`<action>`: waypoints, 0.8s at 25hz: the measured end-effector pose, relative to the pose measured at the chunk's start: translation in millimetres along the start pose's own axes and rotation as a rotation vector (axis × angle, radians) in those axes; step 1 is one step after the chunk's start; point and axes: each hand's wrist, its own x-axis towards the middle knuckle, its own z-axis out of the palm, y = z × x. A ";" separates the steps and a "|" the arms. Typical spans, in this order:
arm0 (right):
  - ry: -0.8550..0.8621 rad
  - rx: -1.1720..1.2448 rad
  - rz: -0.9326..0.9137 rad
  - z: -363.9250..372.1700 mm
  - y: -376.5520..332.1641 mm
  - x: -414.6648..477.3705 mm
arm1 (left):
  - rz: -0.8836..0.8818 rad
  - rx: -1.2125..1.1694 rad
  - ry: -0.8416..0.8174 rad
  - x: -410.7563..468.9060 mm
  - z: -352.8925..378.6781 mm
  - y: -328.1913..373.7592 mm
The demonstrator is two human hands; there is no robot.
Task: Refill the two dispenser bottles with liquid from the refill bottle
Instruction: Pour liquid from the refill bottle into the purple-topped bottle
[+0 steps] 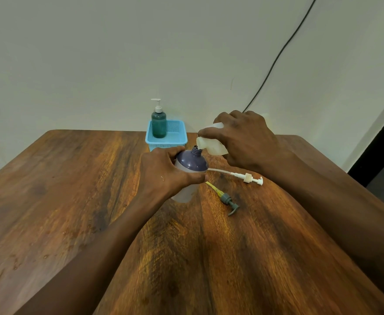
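Head view, near to far from the purple dispenser bottle (190, 165). Nearest, just this side of it and to the right: grey pump head (228, 200) with its yellow tube, lying loose on the wooden table (73, 201). Left hand (166, 176) wrapped round the bottle's body, fingers closed on it, tilting the open neck rightward. Probably light and thin-walled, smooth plastic, likely slick if wet; best held low on the shoulder, firmly but without squeezing. Right of the bottle, white pump (248, 177) with its long dip tube, also flat on the wood. Just above the neck, right hand (243, 137) clamped over the tipped translucent refill bottle (211, 145), mouth touching or nearly touching the neck; cannot tell whether liquid is running. Soft-sided, so likely to gush under a hard squeeze. Behind the bottle, blue basket (177, 137) holding an upright green dispenser bottle (158, 123), pump fitted. Beyond, plain pale wall (95, 53), black cable (277, 57) slanting down it. Glossy varnished tabletop, a few droplets far left.
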 end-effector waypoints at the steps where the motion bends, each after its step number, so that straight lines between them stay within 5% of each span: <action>1: -0.001 -0.002 0.000 0.1 -0.3 0.2 | 0.000 0.000 -0.001 0.0 -0.1 -0.4; 20: -0.002 0.000 -0.005 -2.2 -2.0 1.3 | -0.003 -0.012 0.004 -2.9 -3.3 0.6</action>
